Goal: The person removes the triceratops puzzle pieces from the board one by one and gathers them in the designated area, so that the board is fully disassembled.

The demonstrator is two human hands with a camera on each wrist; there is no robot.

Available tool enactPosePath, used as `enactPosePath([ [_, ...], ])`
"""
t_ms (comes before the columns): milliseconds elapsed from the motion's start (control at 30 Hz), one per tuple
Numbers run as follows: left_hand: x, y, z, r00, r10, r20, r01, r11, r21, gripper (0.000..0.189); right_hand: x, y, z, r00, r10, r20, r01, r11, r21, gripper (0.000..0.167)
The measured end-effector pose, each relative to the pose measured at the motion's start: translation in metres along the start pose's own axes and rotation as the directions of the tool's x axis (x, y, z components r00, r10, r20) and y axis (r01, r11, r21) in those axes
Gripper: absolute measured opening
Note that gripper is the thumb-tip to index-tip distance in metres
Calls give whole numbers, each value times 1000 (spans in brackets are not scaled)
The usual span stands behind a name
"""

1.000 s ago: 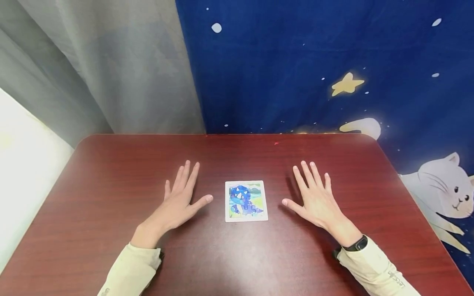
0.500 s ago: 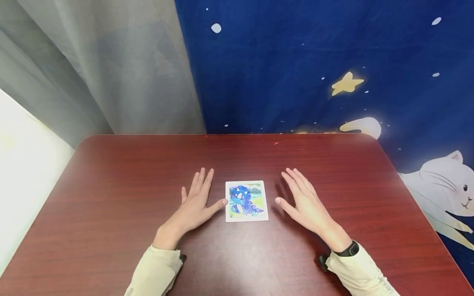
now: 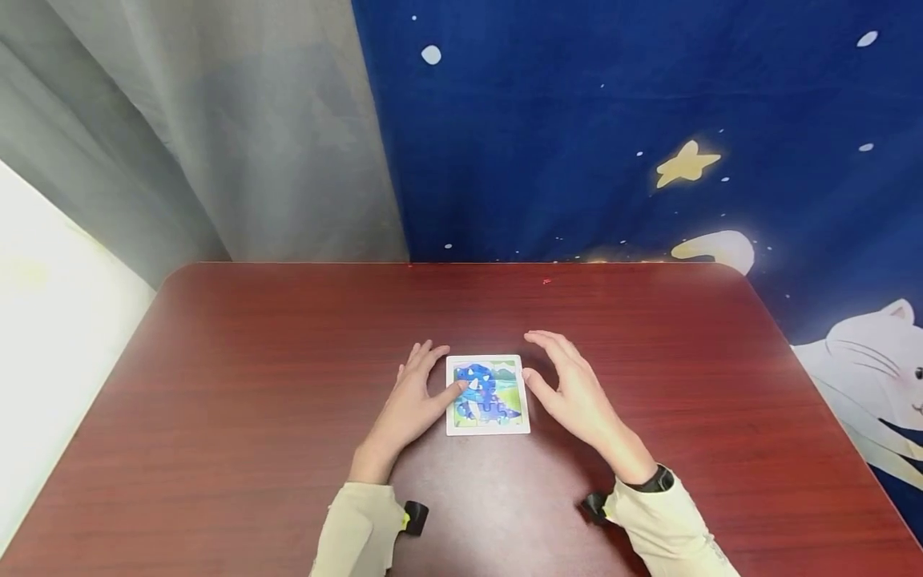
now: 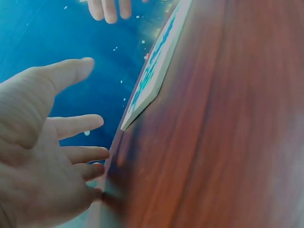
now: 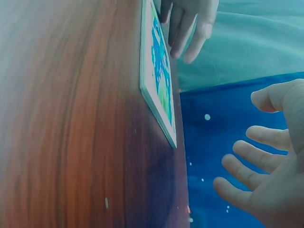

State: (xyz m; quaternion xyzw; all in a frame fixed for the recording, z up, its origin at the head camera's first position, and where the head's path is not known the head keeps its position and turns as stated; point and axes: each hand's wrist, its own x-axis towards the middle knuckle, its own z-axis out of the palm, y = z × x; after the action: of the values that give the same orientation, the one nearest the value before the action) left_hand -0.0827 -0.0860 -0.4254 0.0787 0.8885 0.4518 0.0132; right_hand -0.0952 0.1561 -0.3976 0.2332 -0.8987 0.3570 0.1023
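A small jigsaw puzzle (image 3: 488, 394) in a white frame lies flat on the table, its picture a blue horned dinosaur. My left hand (image 3: 413, 401) is at its left side, the thumb overlapping the picture in the head view. On the other side, my right hand (image 3: 573, 397) has its thumb tip right at the frame's right edge and its fingers loosely bent. In the left wrist view the left hand (image 4: 52, 142) shows spread fingers beside the puzzle (image 4: 159, 61). The right wrist view has the right hand (image 5: 266, 166) with nothing between thumb and fingers, near the puzzle's edge (image 5: 159, 109).
The dark red wooden table (image 3: 252, 385) extends around the puzzle. Behind it hang a grey curtain (image 3: 288, 144) and a blue curtain (image 3: 534, 128) with stars and a cat. A tiny red mark (image 3: 546, 281) lies near the far edge.
Both hands have moved inward toward the puzzle from either side, the left one farther, and their fingers have bent a little. The puzzle stays in its place on the table.
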Motion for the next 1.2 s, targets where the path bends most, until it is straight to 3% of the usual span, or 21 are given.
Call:
enactPosePath([
  [200, -1, -4, 9, 999, 44, 14, -45, 997, 57, 57, 10, -2, 11, 999, 2, 36, -6, 992, 124, 39],
  [333, 3, -3, 11, 998, 59, -18, -58, 995, 77, 62, 23, -6, 12, 997, -23, 72, 13, 990, 139, 26],
  [533, 5, 1, 17, 996, 59, -70, -46, 984, 169, 69, 37, -13, 16, 984, -45, 174, 41, 999, 28, 17],
  [767, -5, 1, 21, 995, 26, -91, -7, 979, 203, 69, 46, -18, 30, 948, -33, 318, 58, 996, -71, 12],
  [1000, -4, 1, 19, 997, 30, -67, -17, 980, 196, 71, 52, -21, 41, 923, 23, 385, 33, 990, -139, 15],
  [1200, -4, -1, 19, 998, 21, -61, -10, 983, 184, 72, 54, -21, 49, 920, 47, 389, 21, 985, -169, 15],
])
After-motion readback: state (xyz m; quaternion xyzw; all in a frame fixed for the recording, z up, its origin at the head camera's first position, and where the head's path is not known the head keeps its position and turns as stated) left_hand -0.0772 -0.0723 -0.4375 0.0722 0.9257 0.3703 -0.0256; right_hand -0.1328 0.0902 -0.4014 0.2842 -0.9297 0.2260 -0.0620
